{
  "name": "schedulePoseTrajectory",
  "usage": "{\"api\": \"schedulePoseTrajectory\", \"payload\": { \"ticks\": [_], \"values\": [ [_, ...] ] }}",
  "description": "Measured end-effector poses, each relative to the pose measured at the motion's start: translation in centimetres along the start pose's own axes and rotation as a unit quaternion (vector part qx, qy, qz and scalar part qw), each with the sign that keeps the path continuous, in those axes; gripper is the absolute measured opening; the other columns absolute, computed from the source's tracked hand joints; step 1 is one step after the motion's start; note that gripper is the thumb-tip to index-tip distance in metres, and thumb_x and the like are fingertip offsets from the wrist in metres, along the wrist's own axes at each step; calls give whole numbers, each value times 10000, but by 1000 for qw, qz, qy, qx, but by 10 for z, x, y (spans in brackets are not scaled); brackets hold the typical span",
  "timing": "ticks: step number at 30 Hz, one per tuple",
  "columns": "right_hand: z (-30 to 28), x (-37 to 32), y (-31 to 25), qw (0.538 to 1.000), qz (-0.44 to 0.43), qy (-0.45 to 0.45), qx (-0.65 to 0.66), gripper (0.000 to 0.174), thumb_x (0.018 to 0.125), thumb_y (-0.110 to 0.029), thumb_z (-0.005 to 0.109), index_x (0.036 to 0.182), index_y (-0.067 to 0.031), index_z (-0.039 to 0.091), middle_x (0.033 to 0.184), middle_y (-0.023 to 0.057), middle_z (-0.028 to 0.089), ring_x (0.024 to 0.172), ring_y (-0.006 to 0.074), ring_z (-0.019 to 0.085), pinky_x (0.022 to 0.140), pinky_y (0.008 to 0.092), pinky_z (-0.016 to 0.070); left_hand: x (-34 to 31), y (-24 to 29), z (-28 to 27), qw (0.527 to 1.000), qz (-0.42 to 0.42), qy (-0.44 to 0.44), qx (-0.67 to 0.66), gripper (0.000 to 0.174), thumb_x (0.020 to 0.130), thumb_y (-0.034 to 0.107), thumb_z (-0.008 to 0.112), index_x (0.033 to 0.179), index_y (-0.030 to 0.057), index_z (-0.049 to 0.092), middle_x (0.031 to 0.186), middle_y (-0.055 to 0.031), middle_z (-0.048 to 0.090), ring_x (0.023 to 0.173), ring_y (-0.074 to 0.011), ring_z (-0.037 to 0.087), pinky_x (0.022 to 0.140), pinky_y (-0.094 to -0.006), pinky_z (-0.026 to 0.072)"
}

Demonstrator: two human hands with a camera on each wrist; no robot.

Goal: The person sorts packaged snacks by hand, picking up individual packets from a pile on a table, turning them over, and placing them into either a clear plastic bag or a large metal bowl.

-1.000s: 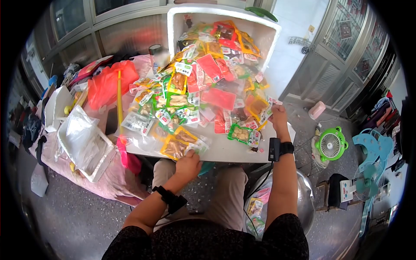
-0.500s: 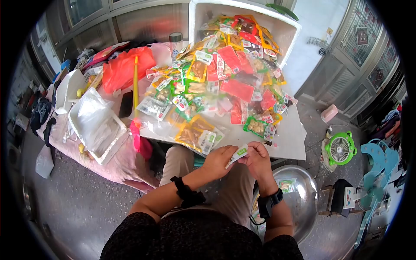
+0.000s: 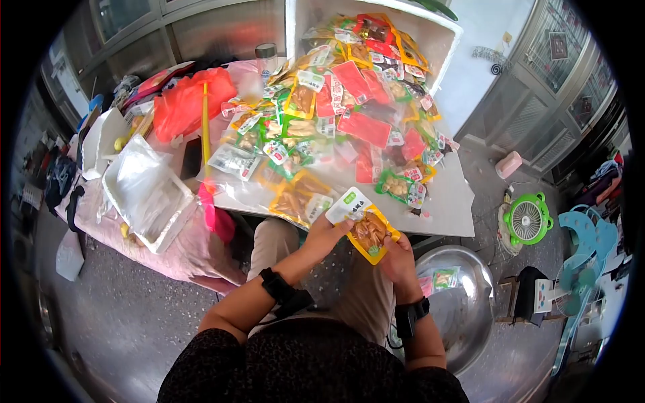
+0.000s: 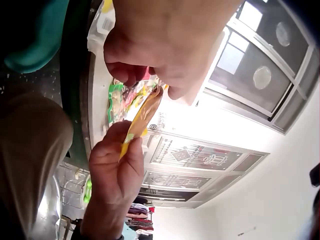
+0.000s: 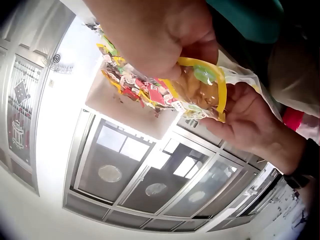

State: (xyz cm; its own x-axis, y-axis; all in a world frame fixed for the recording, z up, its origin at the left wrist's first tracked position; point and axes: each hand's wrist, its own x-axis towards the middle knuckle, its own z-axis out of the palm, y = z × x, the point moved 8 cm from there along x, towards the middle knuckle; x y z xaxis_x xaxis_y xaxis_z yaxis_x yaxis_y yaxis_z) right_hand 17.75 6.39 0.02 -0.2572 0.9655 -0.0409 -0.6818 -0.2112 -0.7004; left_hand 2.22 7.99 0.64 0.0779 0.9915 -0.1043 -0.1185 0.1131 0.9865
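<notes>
A yellow-edged food packet (image 3: 368, 230) with a white label top and brown pieces inside is held in front of the body, over the table's near edge. My left hand (image 3: 325, 239) pinches its upper left side, while my right hand (image 3: 399, 259) grips the lower right corner. In the left wrist view the packet (image 4: 143, 118) is seen nearly edge-on between both hands. The right wrist view shows its clear front (image 5: 199, 89) with a green mark. Just left of it on the table lie more yellow packets (image 3: 295, 195), beside a green packet (image 3: 396, 187).
A heap of mixed packets (image 3: 336, 101) spills from a white foam box (image 3: 440, 40) across the table (image 3: 447, 208). Below right stands a metal basin (image 3: 463, 322) with a few packets inside. To the left are a white foam tray (image 3: 168, 232) and a red bag (image 3: 191, 104).
From apart, my hands came together at the table's near edge on one packet. Since half a second ago the packet has turned from edge-on to face up.
</notes>
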Motion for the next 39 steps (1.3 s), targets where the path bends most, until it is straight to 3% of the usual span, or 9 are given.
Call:
{"api": "schedulePoseTrajectory", "payload": {
  "ticks": [2, 6, 12, 18, 26, 29, 32, 35, 39],
  "values": [
    [-18, 1, -7, 998, -44, 35, -22, 235, 812, -37, 420, 1039, 16, 446, 1061, 108, 487, 955, 204, 503, 835, 322, 403, 6, 11, -26, 959, 127, 95, 234, 364, 741, 230, 597, 1011, 27, 463, 928, -57, 495, 807, -148, 514, 668, -256, 429],
    [-30, -3, -13, 992, -68, 89, -58, 209, 811, -17, 400, 1011, 18, 452, 984, 89, 512, 889, 170, 519, 794, 297, 417, -6, 38, -15, 759, 308, 112, 563, 333, 672, 197, 587, 939, 23, 491, 920, -125, 465, 743, -264, 513, 647, -338, 441],
    [-46, -4, 5, 984, -43, 136, -109, 168, 802, -23, 427, 964, -1, 470, 874, 43, 513, 756, 116, 519, 664, 242, 436, 12, 1, -21, 824, 179, 77, 532, 115, 645, 107, 528, 714, 24, 488, 814, -137, 494, 729, -304, 507, 620, -371, 439],
    [-55, 4, 23, 975, 8, 109, -196, 165, 804, -46, 442, 962, -11, 472, 861, 35, 511, 725, 110, 519, 623, 228, 438, 9, 13, -26, 871, 202, 86, 439, 63, 636, 35, 513, 690, 19, 485, 764, -132, 501, 692, -301, 508, 579, -377, 431],
    [4, 38, 38, 998, 57, 13, -33, 180, 814, -77, 435, 983, -24, 473, 924, 68, 525, 842, 169, 543, 666, 306, 487, -12, 41, -5, 792, 355, 87, 488, 79, 616, 45, 531, 677, 24, 487, 821, -112, 517, 724, -278, 512, 604, -354, 441],
    [17, 53, 56, 994, 103, 15, -13, 159, 815, -111, 442, 947, -30, 476, 854, 55, 534, 733, 140, 549, 568, 256, 479, -15, 41, -5, 777, 383, 95, 491, 85, 600, 46, 537, 667, 24, 490, 845, -113, 520, 733, -279, 510, 633, -355, 435],
    [-3, 63, 75, 974, 150, 85, -148, 127, 803, -137, 462, 877, -37, 484, 748, 36, 531, 600, 101, 519, 460, 205, 428, -20, 42, -3, 764, 401, 96, 496, 82, 591, 47, 541, 656, 28, 495, 851, -113, 518, 745, -284, 505, 659, -357, 423],
    [5, 67, 70, 938, 171, 43, -299, 101, 784, -141, 485, 816, -45, 484, 672, 20, 515, 515, 72, 469, 396, 176, 368, -22, 43, -3, 758, 402, 92, 504, 82, 589, 51, 543, 656, 33, 500, 850, -109, 515, 764, -285, 497, 676, -358, 411],
    [0, 78, 79, 958, 162, 66, -227, 66, 787, -103, 494, 830, -52, 491, 718, 54, 544, 593, 125, 543, 493, 212, 436, -25, 48, -2, 752, 415, 89, 504, 91, 582, 54, 547, 658, 35, 502, 859, -102, 510, 778, -279, 486, 678, -358, 402]
  ]
}}
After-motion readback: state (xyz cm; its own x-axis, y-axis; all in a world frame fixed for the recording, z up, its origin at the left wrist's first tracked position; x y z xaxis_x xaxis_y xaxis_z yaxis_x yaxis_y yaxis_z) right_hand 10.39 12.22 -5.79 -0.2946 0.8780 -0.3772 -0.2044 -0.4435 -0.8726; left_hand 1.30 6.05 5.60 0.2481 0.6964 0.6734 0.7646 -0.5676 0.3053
